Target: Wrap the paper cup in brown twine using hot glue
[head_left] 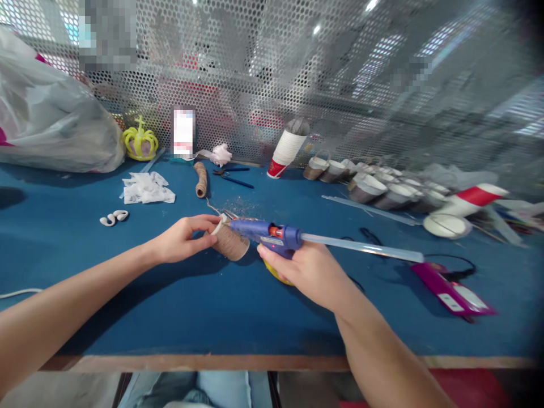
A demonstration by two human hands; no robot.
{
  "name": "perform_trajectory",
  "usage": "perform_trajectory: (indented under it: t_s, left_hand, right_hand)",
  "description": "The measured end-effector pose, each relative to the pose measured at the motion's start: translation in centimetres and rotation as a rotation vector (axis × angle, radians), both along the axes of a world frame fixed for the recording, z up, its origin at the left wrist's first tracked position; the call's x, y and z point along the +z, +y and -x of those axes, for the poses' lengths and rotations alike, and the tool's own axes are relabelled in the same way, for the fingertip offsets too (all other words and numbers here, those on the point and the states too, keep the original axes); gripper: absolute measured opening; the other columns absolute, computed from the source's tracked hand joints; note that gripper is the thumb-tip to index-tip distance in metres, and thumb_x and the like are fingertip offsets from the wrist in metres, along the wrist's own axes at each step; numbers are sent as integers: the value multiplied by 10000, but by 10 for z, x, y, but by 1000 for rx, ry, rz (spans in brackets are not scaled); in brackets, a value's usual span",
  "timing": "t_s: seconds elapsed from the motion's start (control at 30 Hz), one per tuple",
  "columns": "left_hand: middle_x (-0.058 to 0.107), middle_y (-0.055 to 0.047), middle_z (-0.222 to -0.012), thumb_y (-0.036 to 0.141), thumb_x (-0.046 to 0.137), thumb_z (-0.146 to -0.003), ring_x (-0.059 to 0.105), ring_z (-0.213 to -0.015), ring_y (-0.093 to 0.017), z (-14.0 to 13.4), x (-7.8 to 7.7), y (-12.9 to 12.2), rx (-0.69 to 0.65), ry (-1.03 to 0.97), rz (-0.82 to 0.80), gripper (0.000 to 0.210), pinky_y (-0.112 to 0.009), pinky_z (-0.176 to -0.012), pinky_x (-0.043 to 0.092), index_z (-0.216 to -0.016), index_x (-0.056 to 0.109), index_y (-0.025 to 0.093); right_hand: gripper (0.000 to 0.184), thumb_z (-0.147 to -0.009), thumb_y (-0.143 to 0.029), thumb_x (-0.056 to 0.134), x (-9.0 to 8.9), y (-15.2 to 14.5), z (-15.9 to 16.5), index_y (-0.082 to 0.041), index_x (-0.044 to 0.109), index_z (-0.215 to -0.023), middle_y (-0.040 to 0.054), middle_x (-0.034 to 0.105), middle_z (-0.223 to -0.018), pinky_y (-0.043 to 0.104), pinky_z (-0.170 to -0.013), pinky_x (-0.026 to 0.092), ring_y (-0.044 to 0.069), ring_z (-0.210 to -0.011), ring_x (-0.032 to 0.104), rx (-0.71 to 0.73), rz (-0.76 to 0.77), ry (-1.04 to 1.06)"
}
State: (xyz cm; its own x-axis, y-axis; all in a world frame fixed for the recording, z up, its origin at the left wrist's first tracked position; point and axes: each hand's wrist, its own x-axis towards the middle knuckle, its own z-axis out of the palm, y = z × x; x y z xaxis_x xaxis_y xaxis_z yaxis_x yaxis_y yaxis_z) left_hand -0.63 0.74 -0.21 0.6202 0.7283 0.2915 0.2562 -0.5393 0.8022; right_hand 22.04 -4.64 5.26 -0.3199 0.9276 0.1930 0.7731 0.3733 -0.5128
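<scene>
My left hand (187, 239) grips a paper cup wrapped in brown twine (233, 242) by its rim, and the cup lies tilted on its side just above the blue table. In my right hand (304, 269) is a blue hot glue gun (266, 233), its nozzle close to the cup's rim. A long clear glue stick (361, 246) sticks out of the gun's back. From the cup, a strand of twine runs up to a twine roll (201, 180). Whether the nozzle touches the cup, I cannot tell.
Pliers (233, 177) lie behind the cup. A stack of paper cups (289, 147) leans at the back, near several wrapped cups (382, 187). To the right is a purple packet (453, 289). Crumpled white tissue (148, 188), a yellow crown (140, 140) and a large plastic bag (55, 107) occupy the left.
</scene>
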Motion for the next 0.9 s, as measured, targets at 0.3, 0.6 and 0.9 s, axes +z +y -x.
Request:
perform_trajectory:
  t_s: [0.3, 0.6, 0.9]
  left_hand:
    - [574, -120, -1203, 254, 472, -842, 548, -1083, -212, -2, 1, -2, 20, 8, -6, 202, -291, -907, 414, -729, 585, 132]
    - [557, -121, -1240, 261, 468, -842, 542, -1100, -226, -2, 2, -3, 18, 5, 8, 201, -318, -916, 417, -739, 590, 137]
    - [536, -129, -1264, 254, 475, -837, 529, -1118, -231, -2, 2, -4, 28, 17, 31, 189, -337, -940, 406, -760, 599, 133]
  right_hand:
    - [220, -786, -292, 485, 4, -3, 2, -223, 492, -577, -20, 528, -483, 275, -562, 415, 157, -548, 531, 3, -13, -10]
    - [271, -798, -298, 482, 4, -4, 2, -225, 439, -541, -35, 490, -438, 262, -471, 389, 128, -442, 481, -23, 56, -4]
    - [278, -789, -295, 501, 6, -6, 3, -222, 446, -526, -30, 502, -440, 260, -458, 387, 127, -433, 485, -57, 76, -19]
